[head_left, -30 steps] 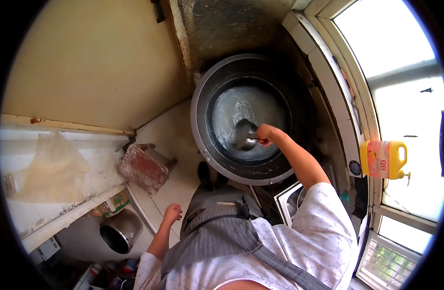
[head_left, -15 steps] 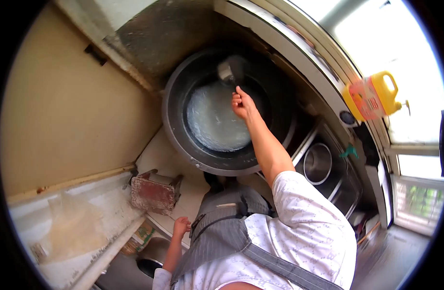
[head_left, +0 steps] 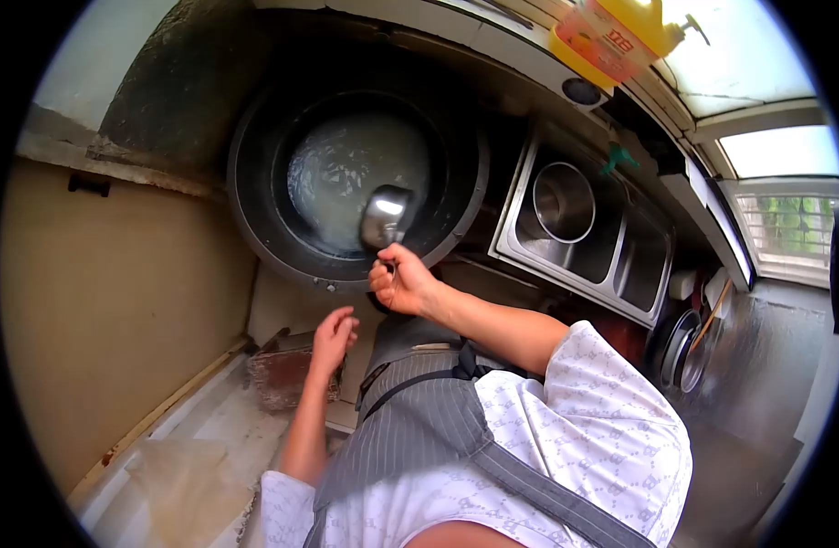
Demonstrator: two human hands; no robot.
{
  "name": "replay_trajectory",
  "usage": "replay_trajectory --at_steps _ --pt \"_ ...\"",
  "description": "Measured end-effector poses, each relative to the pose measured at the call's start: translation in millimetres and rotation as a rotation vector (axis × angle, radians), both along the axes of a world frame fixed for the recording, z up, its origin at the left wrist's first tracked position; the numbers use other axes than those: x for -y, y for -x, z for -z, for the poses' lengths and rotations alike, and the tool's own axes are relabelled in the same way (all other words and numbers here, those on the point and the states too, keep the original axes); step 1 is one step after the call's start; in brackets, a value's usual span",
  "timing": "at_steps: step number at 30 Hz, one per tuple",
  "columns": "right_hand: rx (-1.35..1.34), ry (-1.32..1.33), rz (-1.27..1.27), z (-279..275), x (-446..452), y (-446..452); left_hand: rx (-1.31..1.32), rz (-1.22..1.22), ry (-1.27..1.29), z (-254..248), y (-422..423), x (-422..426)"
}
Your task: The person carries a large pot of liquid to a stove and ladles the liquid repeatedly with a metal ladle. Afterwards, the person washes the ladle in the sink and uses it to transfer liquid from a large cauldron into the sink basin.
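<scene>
My right hand (head_left: pixel 401 281) is wrapped round the handle of a shiny metal ladle (head_left: pixel 386 217). The ladle's bowl hangs over the near side of a big dark tub (head_left: pixel 246 196), which holds cloudy, whitish liquid (head_left: pixel 346 169). Just outside the tub's near rim, my left hand (head_left: pixel 334 338) hangs with its fingers loosely bent and apart, holding nothing. Below that hand is a worn reddish stool (head_left: pixel 278 376).
To the right is a steel double sink (head_left: pixel 611 274) with a round metal pot (head_left: pixel 564 203) in it. A yellow jug (head_left: pixel 611 41) stands on the window ledge. Metal basins (head_left: pixel 689 352) lie beyond the sink. A plastic bag (head_left: pixel 182 484) is at lower left.
The view has swung right, showing more of the sink. My right hand has brought the ladle from the tub's far side back to its near side. My left hand has risen towards the rim.
</scene>
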State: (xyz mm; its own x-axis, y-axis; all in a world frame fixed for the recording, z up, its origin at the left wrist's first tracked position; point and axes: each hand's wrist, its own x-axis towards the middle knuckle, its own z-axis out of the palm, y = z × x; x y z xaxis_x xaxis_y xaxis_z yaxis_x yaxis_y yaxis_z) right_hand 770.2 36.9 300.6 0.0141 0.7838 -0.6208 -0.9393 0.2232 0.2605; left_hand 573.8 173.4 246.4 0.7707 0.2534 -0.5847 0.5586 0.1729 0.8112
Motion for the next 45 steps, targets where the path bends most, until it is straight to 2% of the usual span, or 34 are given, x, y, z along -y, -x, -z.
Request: replay_trajectory --at_steps 1,2,4,5,7,8,9,11,13,15,16,17,19,21,23,24,25,26,30,32,33,34,35,36,38,40,41,43,45 --pt "0.003 -0.009 -0.063 -3 1 5 0.05 0.023 -0.001 -14 -17 -1" --pt "0.114 0.002 -0.125 -6 1 10 0.047 0.034 -0.01 -33 -34 1" --pt "0.407 0.091 -0.258 -21 2 15 0.099 -0.074 0.228 -67 -59 11" --pt "0.63 0.149 -0.362 -29 3 14 0.1 -0.067 0.214 -68 -64 17" --pt "0.973 0.272 -0.543 -35 7 14 0.124 -0.135 0.458 -75 -75 29" --pt "1.129 0.227 -0.657 -37 11 9 0.1 -0.2 0.469 -80 -82 40" --pt "1.128 0.212 -0.648 -33 16 9 0.094 -0.2 0.453 -81 -90 46" --pt "1.464 0.267 -0.708 -22 27 10 0.07 -0.172 0.499 -80 -101 58" --pt "1.488 0.245 -0.791 -33 46 -7 0.096 -0.232 0.514 -62 -107 66" --pt "1.623 0.089 -0.713 -36 71 -21 0.083 -0.476 0.585 -62 -127 75" --pt "1.494 0.037 -0.592 -39 86 -23 0.088 -0.529 0.712 -55 -135 66" --pt "1.49 0.02 -0.592 -37 103 -30 -0.049 -0.606 0.796 -50 -141 52" --pt "1.443 0.053 -0.689 -31 135 -44 -0.066 -0.405 0.527 -17 -141 21" --pt "1.429 0.193 -0.72 -20 170 -53 -0.209 -0.34 0.099 -5 -153 3" --pt "1.42 0.366 -0.704 0 198 -54 -0.374 -0.139 -0.394 20 -162 -32" --pt "1.344 0.408 -0.668 5 213 -54 -0.366 0.027 -0.762 49 -162 -59" --pt "1.268 0.449 -0.63 8 225 -54 -0.346 0.201 -1.127 48 -172 -66" --pt "1.237 0.505 -0.622 12 236 -54 -0.447 0.191 -1.05 48 -182 -74" --pt "1.089 0.661 -0.552 11 260 -40 -0.552 0.205 -1.077 66 -212 -89" --pt "1.033 0.728 -0.513 7 262 -30 -0.503 0.239 -1.034 94 -222 -91" --pt "0.957 0.733 -0.449 7 262 -23 -0.377 0.234 -1.058 130 -223 -98" --pt "0.884 0.736 -0.38 6 260 -19 -0.235 0.396 -1.108 130 -233 -88" --pt "0.883 0.744 -0.374 5 256 -15 -0.424 0.157 -0.721 133 -252 -73" --pt "0.861 0.758 -0.371 3 250 -11 -0.311 0.052 -0.663 153 -260 -62" --pt "0.849 0.759 -0.373 3 239 -5 -0.302 -0.073 -0.144 161 -287 -45" --pt "0.867 0.76 -0.37 -4 227 -8 -0.276 -0.187 0.185 127 -319 -19" --pt "0.879 0.755 -0.37 -8 223 -8 -0.273 -0.178 0.188 119 -335 -16" --pt "0.901 0.776 -0.346 -16 221 -12 -0.315 -0.293 0.531 106 -367 -8" --pt "0.939 0.807 -0.313 -19 224 -12 -0.297 -0.235 0.505 81 -381 11"
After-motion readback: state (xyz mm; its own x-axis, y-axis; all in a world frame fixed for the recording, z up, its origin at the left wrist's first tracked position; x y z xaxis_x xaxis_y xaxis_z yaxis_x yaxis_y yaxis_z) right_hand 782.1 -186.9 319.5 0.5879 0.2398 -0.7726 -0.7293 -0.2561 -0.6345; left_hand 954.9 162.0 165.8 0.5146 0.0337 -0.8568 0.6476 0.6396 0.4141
